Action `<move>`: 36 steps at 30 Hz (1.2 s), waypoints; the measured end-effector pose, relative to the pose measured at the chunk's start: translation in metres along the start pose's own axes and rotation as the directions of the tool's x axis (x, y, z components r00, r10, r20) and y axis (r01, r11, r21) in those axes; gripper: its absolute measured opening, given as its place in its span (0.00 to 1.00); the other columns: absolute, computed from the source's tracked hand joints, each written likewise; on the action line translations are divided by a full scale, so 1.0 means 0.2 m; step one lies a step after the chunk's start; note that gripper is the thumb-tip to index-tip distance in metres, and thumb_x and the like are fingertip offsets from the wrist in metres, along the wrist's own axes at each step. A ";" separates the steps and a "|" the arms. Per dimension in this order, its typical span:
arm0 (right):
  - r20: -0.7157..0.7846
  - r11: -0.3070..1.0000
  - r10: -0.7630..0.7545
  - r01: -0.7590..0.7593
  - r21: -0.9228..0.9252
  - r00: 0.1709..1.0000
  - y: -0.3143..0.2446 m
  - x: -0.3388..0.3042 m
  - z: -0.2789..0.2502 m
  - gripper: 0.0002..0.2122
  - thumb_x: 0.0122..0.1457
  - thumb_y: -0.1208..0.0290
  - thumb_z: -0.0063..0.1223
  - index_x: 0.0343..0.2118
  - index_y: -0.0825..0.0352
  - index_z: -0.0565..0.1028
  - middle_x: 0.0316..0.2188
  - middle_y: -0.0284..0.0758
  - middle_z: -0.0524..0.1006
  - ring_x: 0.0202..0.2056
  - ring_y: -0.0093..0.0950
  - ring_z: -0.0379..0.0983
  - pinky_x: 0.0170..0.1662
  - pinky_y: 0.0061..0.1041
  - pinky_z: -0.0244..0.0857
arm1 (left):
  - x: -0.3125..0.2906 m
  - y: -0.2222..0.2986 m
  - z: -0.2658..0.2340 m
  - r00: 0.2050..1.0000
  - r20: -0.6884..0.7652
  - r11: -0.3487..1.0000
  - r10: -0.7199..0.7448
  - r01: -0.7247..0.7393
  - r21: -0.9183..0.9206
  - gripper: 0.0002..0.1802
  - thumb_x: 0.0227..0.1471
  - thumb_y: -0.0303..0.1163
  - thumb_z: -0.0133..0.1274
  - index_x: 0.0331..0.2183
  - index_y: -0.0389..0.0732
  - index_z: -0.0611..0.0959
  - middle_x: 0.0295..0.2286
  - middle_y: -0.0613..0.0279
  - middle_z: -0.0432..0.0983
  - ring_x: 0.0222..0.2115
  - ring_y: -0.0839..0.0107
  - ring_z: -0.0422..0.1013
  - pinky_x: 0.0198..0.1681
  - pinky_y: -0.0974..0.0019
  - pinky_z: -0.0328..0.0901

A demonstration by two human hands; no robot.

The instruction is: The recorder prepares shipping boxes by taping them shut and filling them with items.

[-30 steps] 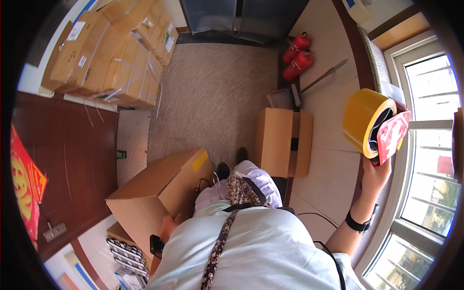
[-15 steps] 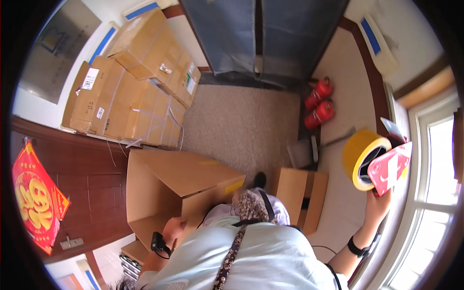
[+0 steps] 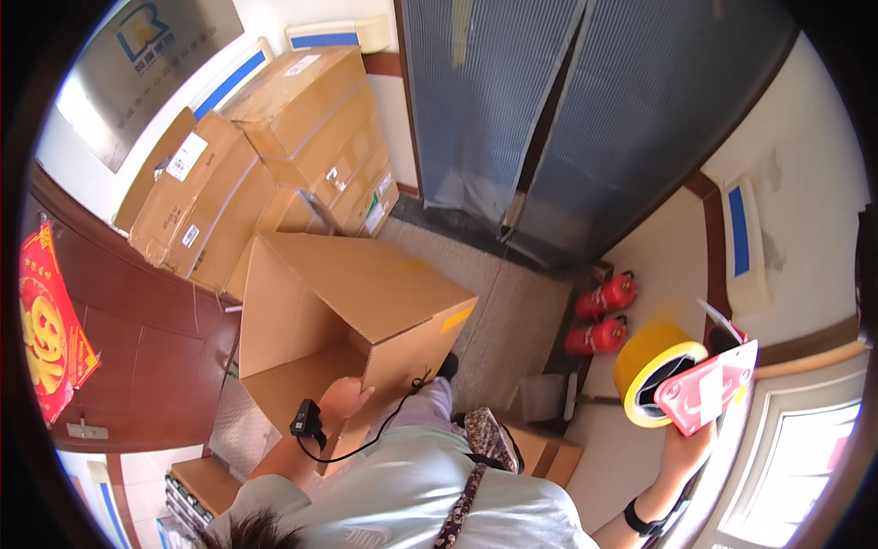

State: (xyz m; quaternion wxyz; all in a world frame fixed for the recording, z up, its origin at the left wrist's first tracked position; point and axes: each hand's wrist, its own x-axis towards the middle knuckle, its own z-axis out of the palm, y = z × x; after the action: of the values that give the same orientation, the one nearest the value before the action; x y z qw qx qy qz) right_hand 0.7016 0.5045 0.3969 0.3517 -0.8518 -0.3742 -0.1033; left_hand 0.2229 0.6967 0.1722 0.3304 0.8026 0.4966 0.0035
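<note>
A large cardboard box (image 3: 384, 274), tilted with its open end toward the lower left, is held at my left side. My left hand (image 3: 347, 397) is closed on the edge of its opening, with a small black device strapped on that wrist. Out to the right, my right hand (image 3: 688, 450) grips a red tape dispenser (image 3: 709, 389) loaded with a wide roll of yellow tape (image 3: 631, 366). The handle is mostly hidden by the dispenser's red side plate. A piece of yellow tape (image 3: 455, 319) shows on the box's corner.
Strapped cartons (image 3: 311, 128) are stacked along the left wall near a brown door (image 3: 137, 329). Two red fire extinguishers (image 3: 604, 316) and a dustpan (image 3: 544, 398) stand by the right wall. Another carton (image 3: 549, 453) sits beside my legs. A plastic strip curtain (image 3: 494, 101) hangs ahead.
My view has turned, so the curtain and the extinguishers shift. The held box has come up a little with my left hand. The tape dispenser remains in my right hand.
</note>
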 end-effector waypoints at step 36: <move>-0.008 0.890 -0.426 0.418 -0.181 0.905 0.30 0.93 0.44 0.12 0.33 0.72 0.58 0.20 0.62 0.66 0.16 0.31 0.67 0.17 0.30 0.67 0.20 0.28 0.59 | 1.37 1.68 -0.34 0.886 -0.065 0.616 0.458 -0.369 -0.696 0.28 0.55 0.50 0.43 0.45 0.34 0.71 0.42 0.54 0.66 0.45 0.63 0.65 0.47 0.62 0.61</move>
State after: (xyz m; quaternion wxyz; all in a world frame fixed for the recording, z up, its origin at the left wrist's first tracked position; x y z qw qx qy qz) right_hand 0.8656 0.6411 0.3827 0.2536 -0.7751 -0.5312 -0.2295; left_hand 0.6055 0.8554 0.3160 0.6243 0.7114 0.2392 0.2165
